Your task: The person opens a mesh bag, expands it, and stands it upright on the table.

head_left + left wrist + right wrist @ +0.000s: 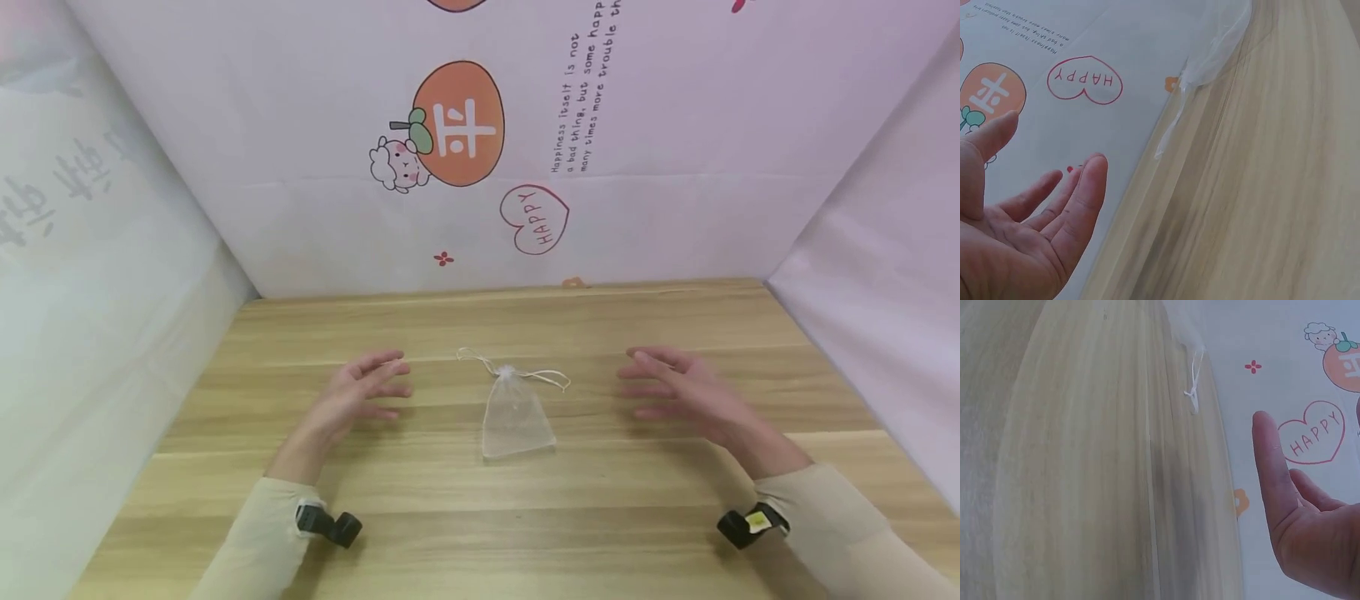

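A small sheer white drawstring pouch lies flat on the wooden table, its gathered neck toward the back wall. White cords spread from the neck to both sides. To the pouch's left, my left hand is held with fingers relaxed and apart, touching nothing. My right hand mirrors it on the other side, also holding nothing. Part of the pouch shows at the top of the left wrist view. In the right wrist view, a knotted cord end hangs near the top.
The wood-grain table meets a white printed back sheet carrying an orange fruit picture and a HAPPY heart. White sheets stand along the left side and right side. Each wrist wears a black camera on a strap.
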Tool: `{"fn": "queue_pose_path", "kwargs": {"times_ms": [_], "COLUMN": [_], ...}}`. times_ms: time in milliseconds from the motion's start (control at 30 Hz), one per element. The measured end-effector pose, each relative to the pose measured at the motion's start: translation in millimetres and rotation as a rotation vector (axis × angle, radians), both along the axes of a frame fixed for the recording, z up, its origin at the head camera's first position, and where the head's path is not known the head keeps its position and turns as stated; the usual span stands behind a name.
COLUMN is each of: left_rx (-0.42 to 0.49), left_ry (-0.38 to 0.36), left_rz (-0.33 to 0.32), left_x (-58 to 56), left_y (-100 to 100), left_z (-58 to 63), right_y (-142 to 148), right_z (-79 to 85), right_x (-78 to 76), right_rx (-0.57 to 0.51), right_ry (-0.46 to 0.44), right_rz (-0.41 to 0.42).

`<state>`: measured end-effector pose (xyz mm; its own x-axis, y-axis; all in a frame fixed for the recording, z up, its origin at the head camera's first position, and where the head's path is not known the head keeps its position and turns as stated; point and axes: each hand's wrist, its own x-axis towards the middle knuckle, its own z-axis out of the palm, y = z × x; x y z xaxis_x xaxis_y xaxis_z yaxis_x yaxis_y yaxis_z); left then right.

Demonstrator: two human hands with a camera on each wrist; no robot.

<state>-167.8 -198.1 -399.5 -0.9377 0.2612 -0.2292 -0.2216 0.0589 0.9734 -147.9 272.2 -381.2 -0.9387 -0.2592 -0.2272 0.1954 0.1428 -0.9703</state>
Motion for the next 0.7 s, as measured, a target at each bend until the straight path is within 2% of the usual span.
{"fn": "queue_pose_path", "kwargs": {"times_ms": [200,400,700], "left_rx": [0.033,0.046,0.065], "left_ry": [-0.041,-0.064,-0.093], "left_rz": [-0.037,-0.05,-0.12], "left_x": [-2.5,-5.2,-6.2], "left_y": [11,22,38], "left_z": [-6.4,-5.8,-8.5], "right_y": [-9,-16,-29], "right_z": [-4.3,-7.6,-14.0], "right_x": [-3.3,-6.8,-6.0], "right_rx": [-0.005,-0.004,-0.022], "right_ry": [-0.033,-0.055,-0.064], "right_rz": [0.012,0.026,0.053]}}
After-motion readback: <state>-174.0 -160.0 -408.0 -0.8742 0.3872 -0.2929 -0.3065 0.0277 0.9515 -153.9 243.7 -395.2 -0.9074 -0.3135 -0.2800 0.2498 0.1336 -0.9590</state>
